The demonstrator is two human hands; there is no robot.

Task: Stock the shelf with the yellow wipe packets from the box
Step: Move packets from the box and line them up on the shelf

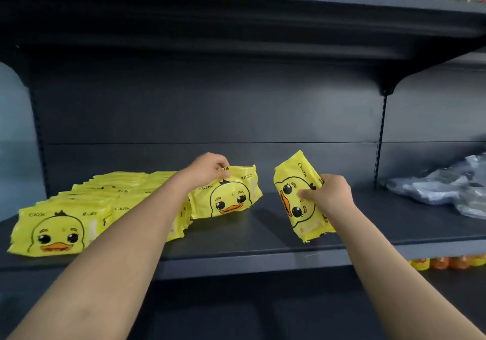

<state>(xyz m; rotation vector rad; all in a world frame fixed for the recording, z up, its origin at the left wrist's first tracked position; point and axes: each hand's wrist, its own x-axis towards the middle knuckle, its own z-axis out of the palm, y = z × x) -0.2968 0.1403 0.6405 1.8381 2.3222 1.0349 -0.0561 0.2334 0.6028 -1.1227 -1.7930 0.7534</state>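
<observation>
**Both hands grip duck packets**

On the shelf (263,234), yellow duck-faced packets (79,208) fill the left end in rows. Our left hand (207,171) curls its fingers over an upright packet (231,197) beside them. Our right hand (328,195) pinches a sideways packet (297,197) near the front edge.

Head-worn view, close, facing shelf (263,237)

On the shelf (263,231) the packet rows (79,208) lie at your left, the plastic bags (434,185) far right. Between them your left hand (207,170) holds one packet (231,200), your right hand (330,195) another packet (289,182).
</observation>
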